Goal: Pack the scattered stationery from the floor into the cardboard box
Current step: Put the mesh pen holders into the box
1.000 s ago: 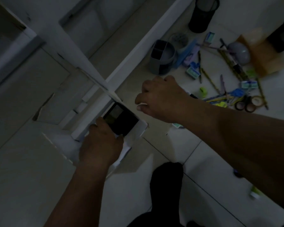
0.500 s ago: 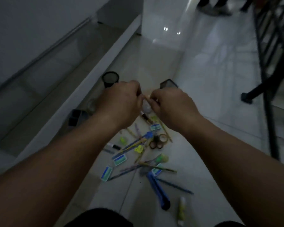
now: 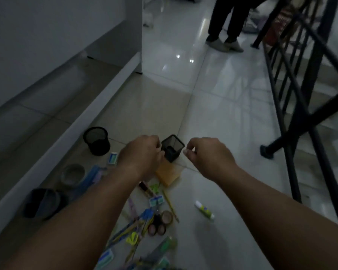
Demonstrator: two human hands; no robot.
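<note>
Square mesh holder [image 3: 172, 148] stands upright on the floor [image 3: 222, 117], dead between my hands. Left hand [image 3: 142, 154] touches its near-left side, right hand [image 3: 207, 154] just beside; both sets of fingers curled, empty.

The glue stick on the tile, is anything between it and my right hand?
Nothing visible blocks it. The glue stick lies alone on bare tile, apart from the pile, below the right hand and beside that forearm. The hand looks curled, seemingly empty.
</note>
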